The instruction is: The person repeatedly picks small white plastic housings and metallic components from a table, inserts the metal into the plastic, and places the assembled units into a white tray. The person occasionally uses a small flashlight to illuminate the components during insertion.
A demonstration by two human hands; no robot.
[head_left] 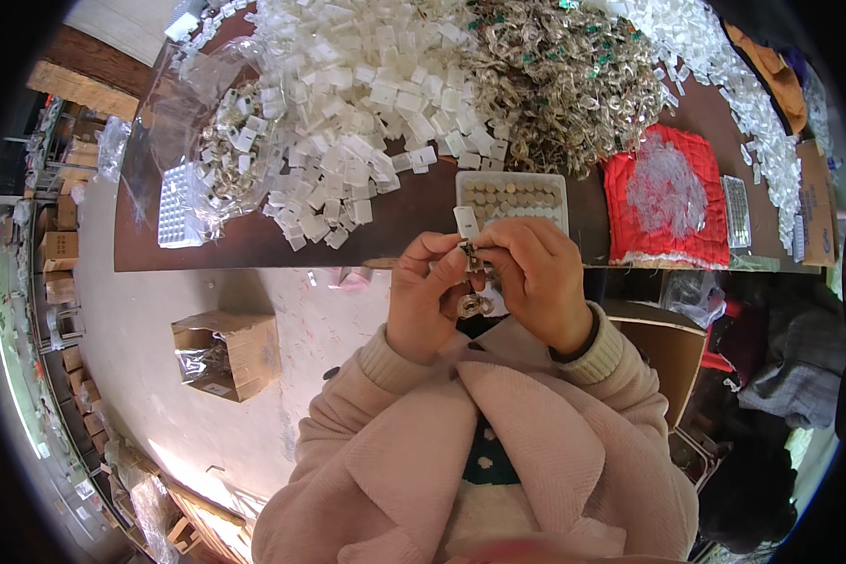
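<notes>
Both my hands meet just off the table's near edge, fingers pinched together. Between my left hand and my right hand is a small white plastic case, standing upright above the fingertips. A little dark green circuit board shows at its lower end, partly covered by my fingers. Below it hangs a coil of thin clear-coated wire. Behind my hands lies a white tray with rows of round tan discs. Which fingers grip the case and which the board is hard to make out.
White plastic cases are heaped on the brown table, beside tangled wire coils with green boards. A red cloth bears thin clear pieces. A bag of parts sits left. An open carton stands on the floor.
</notes>
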